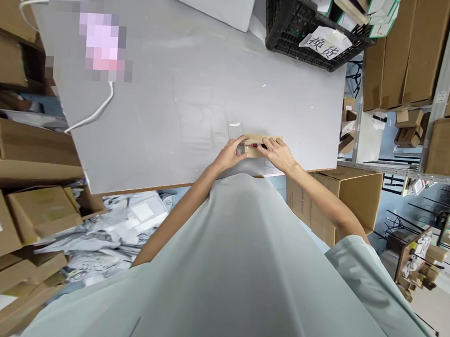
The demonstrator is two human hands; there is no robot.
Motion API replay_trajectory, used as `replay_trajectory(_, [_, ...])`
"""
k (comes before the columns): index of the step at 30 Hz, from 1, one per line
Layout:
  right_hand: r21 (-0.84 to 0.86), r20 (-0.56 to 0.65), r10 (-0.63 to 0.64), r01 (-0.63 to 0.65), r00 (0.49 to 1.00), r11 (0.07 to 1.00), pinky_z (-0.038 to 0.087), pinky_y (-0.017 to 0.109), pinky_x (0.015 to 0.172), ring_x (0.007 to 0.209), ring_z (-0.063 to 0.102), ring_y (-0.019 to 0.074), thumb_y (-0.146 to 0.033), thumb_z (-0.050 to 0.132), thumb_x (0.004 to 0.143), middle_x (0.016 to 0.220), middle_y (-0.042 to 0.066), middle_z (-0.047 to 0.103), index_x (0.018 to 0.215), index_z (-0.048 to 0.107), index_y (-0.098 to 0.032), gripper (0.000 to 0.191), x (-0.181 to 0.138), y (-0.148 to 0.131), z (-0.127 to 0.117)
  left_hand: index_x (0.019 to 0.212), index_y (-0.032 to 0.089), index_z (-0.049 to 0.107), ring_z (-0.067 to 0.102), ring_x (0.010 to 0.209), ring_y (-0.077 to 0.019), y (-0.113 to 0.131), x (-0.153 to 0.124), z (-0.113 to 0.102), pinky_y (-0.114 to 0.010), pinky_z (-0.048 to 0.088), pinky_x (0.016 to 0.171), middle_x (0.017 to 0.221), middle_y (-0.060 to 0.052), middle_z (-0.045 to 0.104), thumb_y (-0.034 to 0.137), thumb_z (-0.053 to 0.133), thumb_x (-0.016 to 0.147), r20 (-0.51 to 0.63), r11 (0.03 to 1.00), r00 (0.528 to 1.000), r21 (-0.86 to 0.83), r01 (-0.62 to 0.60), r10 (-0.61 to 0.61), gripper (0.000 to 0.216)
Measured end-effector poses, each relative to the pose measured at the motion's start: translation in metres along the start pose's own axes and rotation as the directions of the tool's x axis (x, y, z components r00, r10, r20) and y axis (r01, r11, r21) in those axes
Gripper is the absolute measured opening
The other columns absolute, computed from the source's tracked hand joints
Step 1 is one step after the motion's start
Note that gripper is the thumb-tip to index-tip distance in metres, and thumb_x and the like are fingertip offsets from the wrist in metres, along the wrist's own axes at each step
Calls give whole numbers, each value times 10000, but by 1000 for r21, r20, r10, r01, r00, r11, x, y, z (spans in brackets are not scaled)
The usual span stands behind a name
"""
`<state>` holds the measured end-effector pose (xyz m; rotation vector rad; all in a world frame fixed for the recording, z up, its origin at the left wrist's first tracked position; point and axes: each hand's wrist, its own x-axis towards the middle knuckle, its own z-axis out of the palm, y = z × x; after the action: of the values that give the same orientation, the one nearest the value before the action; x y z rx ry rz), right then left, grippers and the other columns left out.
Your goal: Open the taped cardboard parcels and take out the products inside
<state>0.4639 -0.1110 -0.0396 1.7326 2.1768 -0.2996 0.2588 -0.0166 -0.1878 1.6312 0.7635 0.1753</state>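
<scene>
A small tan block, wood-like in colour, lies near the front edge of the grey table. Thumb and fingers of my left hand curve around its left end, where a small shiny piece shows between them; its kind is too small to make out. My right hand is closed on a screwdriver with a red and black handle. The thin shaft points left, toward the shiny piece. My right fingers also rest over the block's right part and hide some of it.
At the back right of the table stands a black plastic crate with boxes inside. A pale flat panel lies at the back. A white cable runs along the left. Cardboard boxes crowd the left; an open carton stands right.
</scene>
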Motion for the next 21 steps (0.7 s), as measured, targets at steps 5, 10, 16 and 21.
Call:
replay_trajectory(5, [4, 19, -65, 65, 998, 998, 472, 469, 994, 1161, 651, 314, -65, 367, 1151, 1306, 174, 742, 1326, 716, -197, 411, 8, -4, 0, 1672, 302, 572, 643, 852, -186, -4, 1, 0, -396, 640, 938, 1393, -124, 666, 401, 811, 929, -8, 1000, 1000, -1, -6, 6, 787])
replay_trajectory(10, [30, 47, -25, 24, 999, 999, 477, 472, 982, 1122, 648, 313, -38, 374, 1125, 1277, 170, 743, 1249, 746, -199, 424, -30, 45, 8, 1647, 291, 593, 705, 992, -226, -8, 2, -1, -382, 642, 936, 1460, -145, 675, 435, 811, 909, -8, 1000, 1000, 17, -3, 3, 784])
replay_trajectory(16, [126, 39, 112, -116, 993, 985, 449, 443, 904, 962, 616, 283, -28, 392, 1113, 1157, 136, 743, 1239, 730, -241, 418, -100, 113, 39, 1653, 259, 585, 730, 970, -220, -9, 0, 5, -402, 651, 955, 1453, -159, 659, 457, 777, 917, -36, 1000, 999, 13, 24, -23, 786])
replay_trajectory(21, [125, -33, 155, -150, 987, 981, 451, 441, 917, 986, 608, 289, 8, 365, 1096, 1178, 138, 734, 1266, 710, -245, 460, -104, 126, 81, 1661, 278, 560, 743, 1130, -274, 3, -3, 4, -442, 660, 999, 1595, -170, 574, 447, 788, 899, -50, 989, 993, 96, 115, -111, 813])
